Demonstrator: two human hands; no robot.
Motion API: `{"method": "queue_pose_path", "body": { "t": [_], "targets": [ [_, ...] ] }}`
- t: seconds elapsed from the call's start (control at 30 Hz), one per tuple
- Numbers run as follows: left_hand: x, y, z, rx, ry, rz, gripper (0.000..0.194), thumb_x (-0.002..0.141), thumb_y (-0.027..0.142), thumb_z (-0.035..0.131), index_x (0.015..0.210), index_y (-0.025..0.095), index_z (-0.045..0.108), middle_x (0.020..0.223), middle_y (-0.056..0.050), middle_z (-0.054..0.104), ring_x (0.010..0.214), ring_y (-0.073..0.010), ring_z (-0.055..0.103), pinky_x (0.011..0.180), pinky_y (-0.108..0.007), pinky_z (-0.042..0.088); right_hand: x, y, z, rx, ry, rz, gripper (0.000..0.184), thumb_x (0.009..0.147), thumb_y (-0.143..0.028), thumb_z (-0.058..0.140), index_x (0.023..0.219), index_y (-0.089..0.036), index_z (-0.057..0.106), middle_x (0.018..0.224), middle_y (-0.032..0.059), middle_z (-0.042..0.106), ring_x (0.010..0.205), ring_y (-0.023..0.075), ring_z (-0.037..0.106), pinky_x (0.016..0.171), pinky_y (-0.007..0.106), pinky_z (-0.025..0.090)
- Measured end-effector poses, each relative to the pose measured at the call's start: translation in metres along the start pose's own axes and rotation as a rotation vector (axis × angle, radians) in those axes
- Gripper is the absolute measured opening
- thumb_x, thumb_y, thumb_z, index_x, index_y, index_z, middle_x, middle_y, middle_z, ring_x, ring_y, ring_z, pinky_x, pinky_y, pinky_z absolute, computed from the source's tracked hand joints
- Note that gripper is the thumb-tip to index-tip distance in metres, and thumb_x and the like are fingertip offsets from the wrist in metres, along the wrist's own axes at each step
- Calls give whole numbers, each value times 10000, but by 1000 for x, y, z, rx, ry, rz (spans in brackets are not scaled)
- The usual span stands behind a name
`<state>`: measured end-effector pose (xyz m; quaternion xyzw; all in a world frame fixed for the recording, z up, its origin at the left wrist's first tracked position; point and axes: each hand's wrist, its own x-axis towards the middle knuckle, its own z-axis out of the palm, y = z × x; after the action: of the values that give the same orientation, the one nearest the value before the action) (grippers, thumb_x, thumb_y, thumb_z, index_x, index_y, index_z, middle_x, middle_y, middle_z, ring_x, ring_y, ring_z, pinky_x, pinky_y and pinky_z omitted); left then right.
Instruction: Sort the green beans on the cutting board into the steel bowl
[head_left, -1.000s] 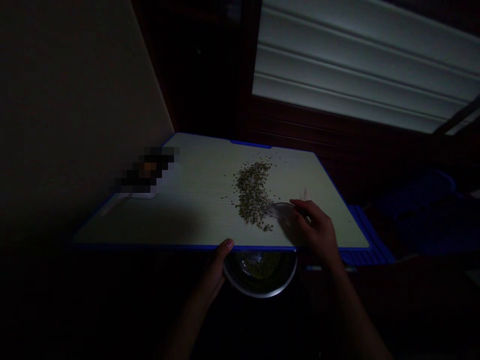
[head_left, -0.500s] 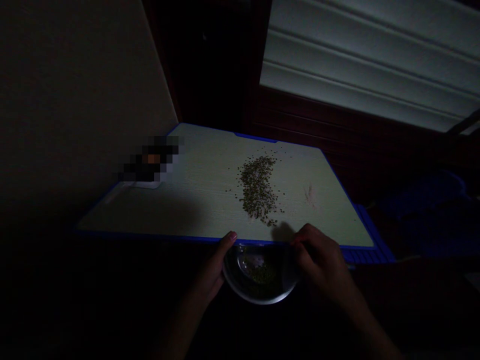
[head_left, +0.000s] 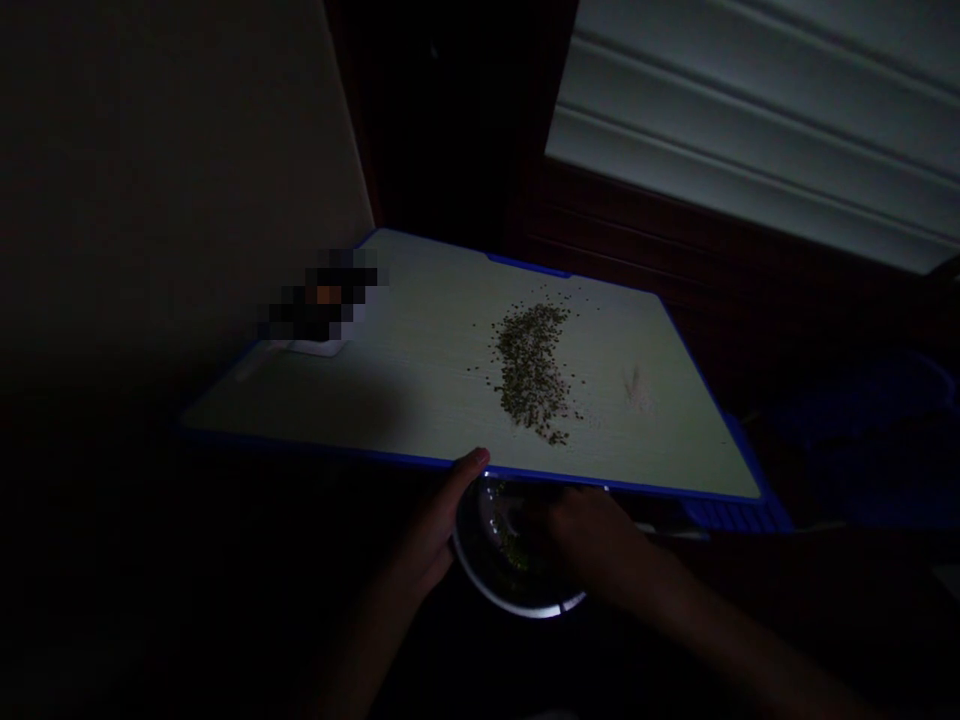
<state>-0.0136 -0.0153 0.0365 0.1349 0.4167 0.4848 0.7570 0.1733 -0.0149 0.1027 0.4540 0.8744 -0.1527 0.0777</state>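
Slatted panel [head_left: 750,120] behind, board [head_left: 420,370] partly covering bowl [head_left: 516,609]

The head-worn camera looks forward and down from behind and above the hands [head_left: 589,540], fairly close, facing the board [head_left: 420,370] just beyond them.

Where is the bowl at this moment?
In the head view, the bowl is low, just right of centre, below the near edge of the board, with the left hand at its left and the right hand over its right.
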Motion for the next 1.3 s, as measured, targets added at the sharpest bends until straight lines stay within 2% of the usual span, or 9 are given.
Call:
{"method": "queue_pose_path", "body": {
  "t": [0.13,0.43,0.7,0.8,0.97,1.07,1.13,1.2,1.3],
  "targets": [
    [-1,0,1,-9,-23,-17,406,856,445,774,1132,147,781,975,-107,854,1005,-298,785,976,-393,548,8,-3,-4,-45,-155,-34,235,897,-102,587,1037,-129,774,921,170,807,756,256,770,593,294,430],
    [1,-5,0,-18,-26,28,395,832,453,795,1097,159,790,1007,-100,849,989,-296,780,894,-385,569,5,-3,-7,28,-100,-64,244,893,-96,548,986,-129,771,905,170,805,737,244,769,600,301,454],
    [4,-6,-2,19,-21,18,436,847,492,769,1122,155,787,1040,-110,847,1005,-312,778,890,-395,576,12,-9,-9,-52,-234,-4,266,924,-107,542,1021,-122,789,1019,203,803,890,285,794,719,308,545],
    [3,-5,-1,38,-7,12,441,841,497,772,1103,143,791,1031,-123,848,1010,-324,778,882,-403,583,14,-9,-4,-61,-233,36,292,909,-69,523,1007,-108,795,1003,222,800,884,304,792,734,337,560],
    [1,-3,1,39,35,47,434,836,470,786,1129,149,777,1147,-119,827,1084,-309,760,928,-372,568,12,-9,-2,-15,-205,43,252,860,-44,567,972,-97,786,967,219,798,861,298,781,722,333,531],
    [2,-3,2,25,10,41,413,837,464,788,1110,154,782,1120,-119,834,1100,-317,754,934,-378,569,-1,-4,-13,75,-155,43,175,840,-122,634,964,-121,758,931,149,796,791,234,751,666,279,498],
    [2,-3,3,15,-10,34,398,836,462,788,1083,150,789,1070,-120,843,1072,-318,764,949,-389,565,-14,9,-24,392,-4,59,167,853,-150,611,975,-164,724,853,59,770,688,156,694,602,228,459],
    [2,-2,4,3,-15,39,388,836,454,788,1071,146,792,1032,-118,848,1049,-311,772,985,-395,550,-24,31,-37,637,120,106,139,909,-232,561,939,-186,688,786,17,735,635,130,648,568,212,448],
    [2,-1,6,-7,23,51,407,831,444,793,1104,142,786,1008,-114,851,1044,-302,774,1028,-404,526,-26,79,-52,604,329,244,169,893,-324,576,921,-189,672,698,7,705,556,129,590,511,220,397]
  ]
}}
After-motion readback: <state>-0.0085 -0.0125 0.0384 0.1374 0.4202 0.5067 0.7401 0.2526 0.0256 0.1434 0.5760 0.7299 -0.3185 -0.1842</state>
